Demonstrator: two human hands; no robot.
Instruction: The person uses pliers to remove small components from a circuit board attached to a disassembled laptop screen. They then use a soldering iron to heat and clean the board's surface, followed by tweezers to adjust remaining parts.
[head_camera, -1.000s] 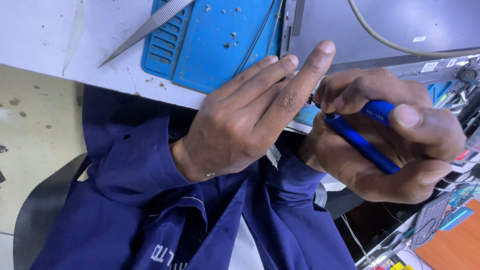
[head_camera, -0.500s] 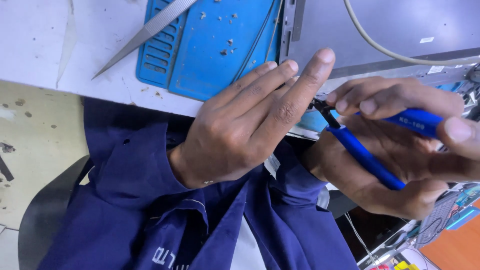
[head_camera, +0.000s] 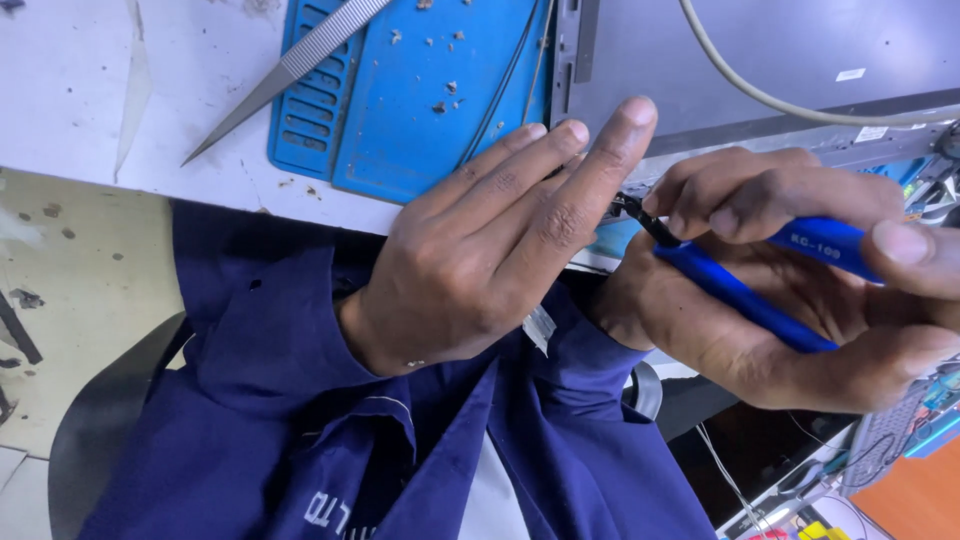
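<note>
1. Up top in the head view, your white counter (head_camera: 90, 90) carries a blue ridged mat (head_camera: 430, 90) speckled with small crumbs of debris. Long metal tweezers (head_camera: 290, 70) lie slantwise across the mat's left edge and onto the counter, their tip pointing down-left. A grey flat device (head_camera: 760, 50) sits just right of the mat, and a pale cable (head_camera: 760, 95) curves over it.

2. Your left hand (head_camera: 490, 250) is spread flat with its fingers straight, reaching up-right over the counter's near edge. It grips nothing that shows. Its forefinger tip rests at the lower edge of the grey device and stands in front of the spot where the work happens.

3. Your right hand (head_camera: 800, 290) is closed round the blue-handled cutters (head_camera: 760, 290), fingers curled over one handle and thumb pressing the other. The handles are spread apart in your palm.

4. The cutters' dark head points left and ends just beside your left forefinger, at the device's lower edge.

5. What the cutter tips meet is hidden behind your left fingers; whether they touch anything cannot be told. Your dark blue sleeves (head_camera: 260, 330) fill the lower part, and the cluttered items at the lower right are cut off and too blurred to make out.
</note>
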